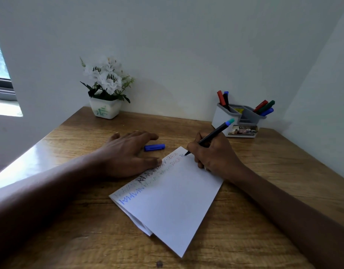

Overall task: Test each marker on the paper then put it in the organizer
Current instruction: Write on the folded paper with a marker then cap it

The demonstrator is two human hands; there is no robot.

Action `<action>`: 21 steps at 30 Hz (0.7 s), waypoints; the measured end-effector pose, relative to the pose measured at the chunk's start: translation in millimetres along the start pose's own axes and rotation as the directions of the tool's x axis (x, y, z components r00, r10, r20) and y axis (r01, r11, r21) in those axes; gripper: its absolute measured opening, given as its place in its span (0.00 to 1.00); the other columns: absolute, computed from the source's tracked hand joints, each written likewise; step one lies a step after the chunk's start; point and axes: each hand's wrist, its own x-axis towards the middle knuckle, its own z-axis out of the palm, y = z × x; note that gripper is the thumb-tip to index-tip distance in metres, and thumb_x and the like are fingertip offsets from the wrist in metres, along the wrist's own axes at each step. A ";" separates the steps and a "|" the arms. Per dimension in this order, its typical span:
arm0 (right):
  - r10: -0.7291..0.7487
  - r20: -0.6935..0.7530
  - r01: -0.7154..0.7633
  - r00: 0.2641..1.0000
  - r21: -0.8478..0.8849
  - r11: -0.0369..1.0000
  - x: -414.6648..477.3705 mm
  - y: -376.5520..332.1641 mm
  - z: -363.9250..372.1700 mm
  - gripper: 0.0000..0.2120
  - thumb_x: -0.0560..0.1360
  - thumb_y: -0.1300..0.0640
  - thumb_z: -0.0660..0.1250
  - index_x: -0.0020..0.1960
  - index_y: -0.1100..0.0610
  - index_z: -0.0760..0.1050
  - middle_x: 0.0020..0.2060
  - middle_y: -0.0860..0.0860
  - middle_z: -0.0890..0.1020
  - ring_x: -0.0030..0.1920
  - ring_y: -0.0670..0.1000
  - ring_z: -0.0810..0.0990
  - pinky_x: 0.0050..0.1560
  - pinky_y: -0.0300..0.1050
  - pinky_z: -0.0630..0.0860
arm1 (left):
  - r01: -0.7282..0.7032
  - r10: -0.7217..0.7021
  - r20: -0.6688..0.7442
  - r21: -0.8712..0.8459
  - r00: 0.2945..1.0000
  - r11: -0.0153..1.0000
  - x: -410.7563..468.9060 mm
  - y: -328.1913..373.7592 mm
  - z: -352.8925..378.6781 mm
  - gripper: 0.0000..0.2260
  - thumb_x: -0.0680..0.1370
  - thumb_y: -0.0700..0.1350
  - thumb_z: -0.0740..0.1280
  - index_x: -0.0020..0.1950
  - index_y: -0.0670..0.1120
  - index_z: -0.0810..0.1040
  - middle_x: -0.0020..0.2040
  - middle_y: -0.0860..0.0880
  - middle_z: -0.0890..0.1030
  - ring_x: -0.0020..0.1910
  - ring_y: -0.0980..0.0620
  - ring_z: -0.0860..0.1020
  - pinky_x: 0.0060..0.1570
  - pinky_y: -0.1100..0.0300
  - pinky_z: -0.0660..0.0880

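A folded white paper (173, 202) lies on the wooden table (254, 210), with coloured writing along its far edge. My right hand (213, 154) grips a black marker (213, 133) with a blue end, its tip touching the paper's far corner. My left hand (128, 152) lies flat, fingers straight, its thumb pressing the paper's left edge. A blue marker cap (154, 147) lies on the table just beyond my left fingers. The white and grey organizer (239, 119) stands at the back right and holds several markers (264, 107) in red, green, blue and black.
A white pot of artificial white flowers (106, 88) stands at the back left against the wall. Walls close the table at the back and right. A window (2, 78) is at the far left.
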 end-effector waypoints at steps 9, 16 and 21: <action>-0.020 -0.042 0.018 0.999 -0.051 0.999 1.1 2.3 2.4 0.10 0.75 0.57 0.72 0.38 0.60 0.76 0.26 0.51 0.80 0.24 0.47 0.77 0.28 0.42 0.79 | 0.005 -0.005 0.015 0.003 1.000 1.000 0.3 -0.3 -0.4 0.40 0.69 0.73 0.53 0.79 0.61 0.55 0.80 0.57 0.59 0.78 0.55 0.58 0.77 0.41 0.51; 0.008 -0.019 -0.009 1.000 -0.034 0.999 0.9 1.7 1.1 0.09 0.75 0.57 0.72 0.38 0.59 0.76 0.25 0.50 0.80 0.24 0.46 0.78 0.27 0.38 0.77 | -0.003 0.003 0.010 0.003 1.000 1.000 -0.1 -0.5 -0.1 0.40 0.68 0.74 0.53 0.79 0.61 0.56 0.80 0.57 0.59 0.78 0.55 0.58 0.77 0.41 0.52; 0.005 -0.027 -0.006 1.000 -0.033 0.999 0.4 1.2 2.4 0.10 0.74 0.57 0.72 0.40 0.63 0.76 0.26 0.50 0.80 0.25 0.48 0.77 0.28 0.41 0.78 | -0.013 0.013 0.010 -0.002 1.000 1.000 0.6 -3.0 0.2 0.46 0.62 0.78 0.48 0.79 0.62 0.56 0.80 0.58 0.59 0.78 0.56 0.58 0.77 0.41 0.52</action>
